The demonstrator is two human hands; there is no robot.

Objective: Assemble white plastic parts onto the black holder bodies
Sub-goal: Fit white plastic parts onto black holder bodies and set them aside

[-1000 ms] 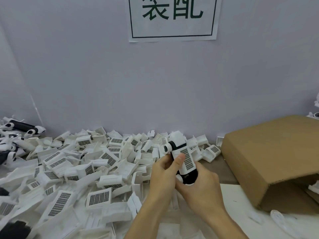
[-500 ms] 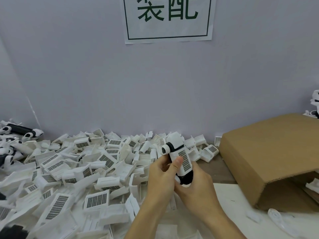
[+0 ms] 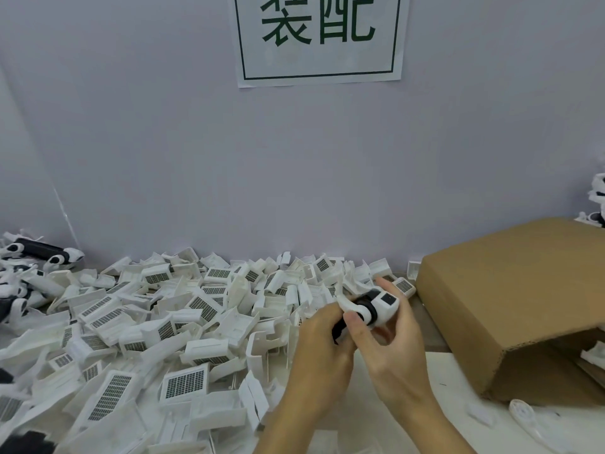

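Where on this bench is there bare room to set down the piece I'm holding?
Bare white surface lies right of your right hand, in front of the cardboard box, with a few small loose bits. Left of your left hand, the pile of white parts is crowded.

A black holder body (image 3: 366,310) with white plastic parts already clipped over it is held above the tabletop (image 3: 422,430), lying roughly level, a white ring at its near end and a white cap with a small dark square at its far end. A deep heap of loose white plastic parts (image 3: 183,326) (many with dark grid panels) covers the tabletop's left half to its rear edge. More black-and-white assembled holders (image 3: 39,252) lie in the far left corner.
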